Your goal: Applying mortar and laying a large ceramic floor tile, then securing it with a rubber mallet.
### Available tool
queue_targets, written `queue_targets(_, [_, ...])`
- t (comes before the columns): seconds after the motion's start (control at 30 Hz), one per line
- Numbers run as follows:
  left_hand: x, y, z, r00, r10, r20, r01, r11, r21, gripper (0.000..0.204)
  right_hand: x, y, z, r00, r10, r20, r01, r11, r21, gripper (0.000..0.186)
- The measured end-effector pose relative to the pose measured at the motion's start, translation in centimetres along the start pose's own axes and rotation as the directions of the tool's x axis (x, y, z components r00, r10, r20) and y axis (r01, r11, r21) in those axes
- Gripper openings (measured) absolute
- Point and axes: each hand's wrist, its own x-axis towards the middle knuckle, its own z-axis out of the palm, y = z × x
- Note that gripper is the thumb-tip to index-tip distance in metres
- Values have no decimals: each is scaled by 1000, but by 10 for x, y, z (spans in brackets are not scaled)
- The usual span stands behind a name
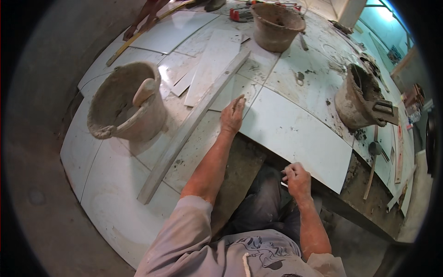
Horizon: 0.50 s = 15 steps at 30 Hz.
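Observation:
A large white tile [300,138] lies in front of me, its near edge jutting over a bare grey gap. My left hand [233,115] rests at that tile's left corner, fingers stretched forward along the joint with the neighbouring tile [237,87]; I see nothing held in it. Just off the tile's near edge, my right hand [297,180] is closed with its fingers curled. A small pale bit shows below its fingertips, but what they pinch is too small to name. Left of my left arm, a long straight bar [194,124] lies across the laid tiles.
Mortar-caked buckets stand at left [152,111], far middle [277,37] and right [346,106]; a trowel [384,111] rests on the right one. A hammer-like tool [375,148] lies nearby. Cut tile strips [214,64] lie beyond the bar. Another person's hand [130,32] is at far left.

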Motion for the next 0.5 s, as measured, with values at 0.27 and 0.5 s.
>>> queue_targets(0.27, [4, 2, 8, 1000, 1, 3, -1, 999, 53, 39, 17, -16, 20, 984, -143, 110, 162, 970, -180, 24])
queue_targets(0.5, [-4, -4, -17, 996, -16, -85, 23, 997, 77, 40, 28, -37, 39, 914, -268, 305, 348, 903, -250, 24])
